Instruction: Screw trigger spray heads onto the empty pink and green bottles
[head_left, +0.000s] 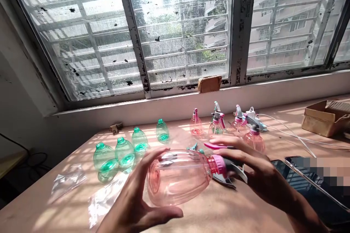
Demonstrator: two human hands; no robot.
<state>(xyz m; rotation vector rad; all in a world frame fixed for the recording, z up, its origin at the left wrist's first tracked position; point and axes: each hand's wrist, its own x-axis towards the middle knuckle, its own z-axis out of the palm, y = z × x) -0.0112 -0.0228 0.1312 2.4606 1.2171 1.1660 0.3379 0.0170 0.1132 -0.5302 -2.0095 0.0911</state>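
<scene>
A clear pink spray bottle (pixel 180 178) lies sideways in the air between my hands, its base to the left. My left hand (pixel 136 196) is curved round the base end, thumb below and fingers behind. Over the spray head (pixel 229 167) at the other end, my right hand (pixel 254 165) has its fingers laid across the top. The head has a pink collar (pixel 218 164), a dark body and a light trigger. A thin tube shows inside the bottle. Behind my hands, part of another spray head (pixel 193 147) is visible on the table.
Several green bottles without heads (pixel 162 131) stand at left on the table (pixel 71 218). Pink spray bottles (pixel 195 123) with heads stand at the back. Clear plastic bags (pixel 68 180) lie front left. At right are a cardboard box (pixel 318 120), a power strip (pixel 258 122) with cables, and a dark phone-like device (pixel 287 178).
</scene>
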